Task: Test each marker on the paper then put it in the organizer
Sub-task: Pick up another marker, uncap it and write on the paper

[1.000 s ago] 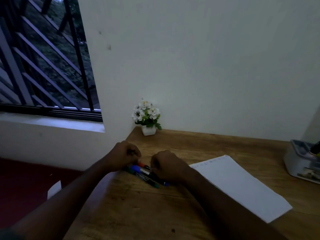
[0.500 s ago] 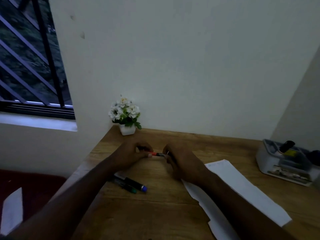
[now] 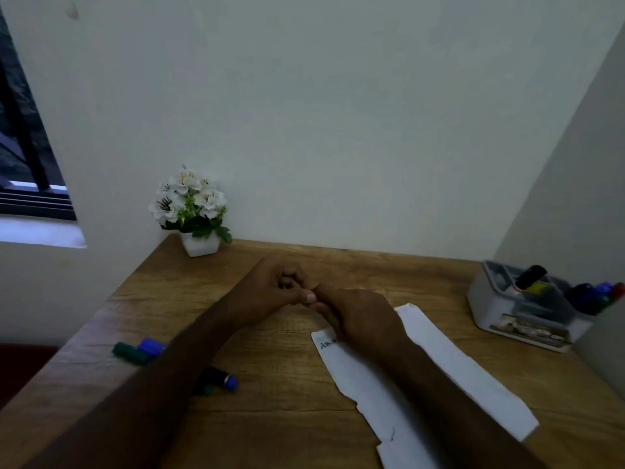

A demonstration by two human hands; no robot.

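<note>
My left hand (image 3: 274, 292) and right hand (image 3: 355, 316) meet fingertip to fingertip above the middle of the table (image 3: 287, 418), both with fingers curled. I cannot tell what they pinch; any marker there is hidden. Two markers (image 3: 148, 350) lie under my left forearm, long axes running from far left to near right. The paper (image 3: 456, 374) lies under my right wrist. The organizer (image 3: 521, 309) sits far right by the wall.
</note>
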